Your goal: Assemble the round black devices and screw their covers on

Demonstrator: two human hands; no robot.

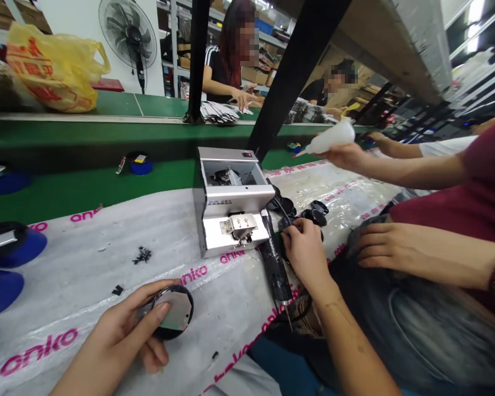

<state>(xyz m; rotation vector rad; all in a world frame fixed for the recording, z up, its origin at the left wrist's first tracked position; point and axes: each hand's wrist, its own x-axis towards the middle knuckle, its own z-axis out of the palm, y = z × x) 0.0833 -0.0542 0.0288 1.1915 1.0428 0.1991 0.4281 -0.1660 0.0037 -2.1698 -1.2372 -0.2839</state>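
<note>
My left hand (124, 327) is closed round the rim of a round black housing (174, 333), with its thumb on the flat grey plate (180, 309) inside it. At the right of the silver screw feeder (239, 201), my right hand (307, 250) reaches in among round black parts (315, 214). Its thumb and fingers are bent together at a dark piece there, which they largely hide. A black electric screwdriver (275, 269) lies between that hand and the feeder, its bit pointing towards me.
Small black bits (142, 255) lie on the white plastic sheet (148, 220). Blue round units (141, 165) stand on the green belt (169, 181) and at the left edge. On the right a co-worker's hand (346, 157) holds a white squeeze bottle (333, 137). Black posts (297, 71) rise behind.
</note>
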